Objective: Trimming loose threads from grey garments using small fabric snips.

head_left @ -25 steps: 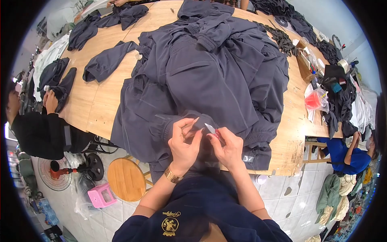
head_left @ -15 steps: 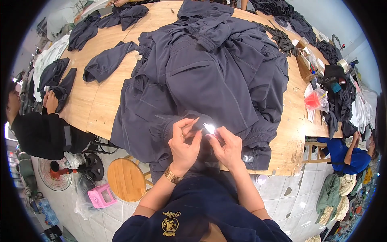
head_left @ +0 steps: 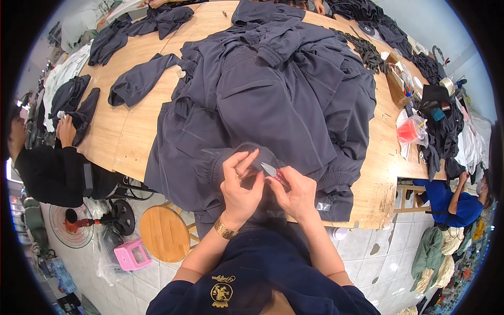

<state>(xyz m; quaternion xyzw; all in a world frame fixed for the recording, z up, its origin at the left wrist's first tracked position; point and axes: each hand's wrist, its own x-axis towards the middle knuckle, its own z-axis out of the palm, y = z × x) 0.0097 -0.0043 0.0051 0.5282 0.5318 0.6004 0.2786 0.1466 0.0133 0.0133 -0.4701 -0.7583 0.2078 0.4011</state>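
A large heap of dark grey garments [head_left: 273, 110] with elastic gathers lies on the wooden table. At its near edge, my left hand [head_left: 242, 184] is closed on a dark gathered cuff [head_left: 218, 167], fingers bent and thumb toward the right. Just to its right, my right hand [head_left: 294, 193] grips thread snips [head_left: 269, 169] with pointed metal blades and a red handle. The blades point up and left, close to my left fingertips. Whether a thread lies between them is too fine to make out.
A round wooden stool [head_left: 164, 233], a pink plastic stool [head_left: 132, 255] and a fan [head_left: 72, 226] stand at left. A person in black [head_left: 50, 173] handles dark cloth there. On the right are a cardboard box [head_left: 397, 86], a red drink bag [head_left: 410, 130] and a person in blue [head_left: 451, 202].
The snips have tilted, so the bright glare on their blades is gone and the red handle shows. Both my hands stay nearly in place. The left-side person's hands shifted slightly.
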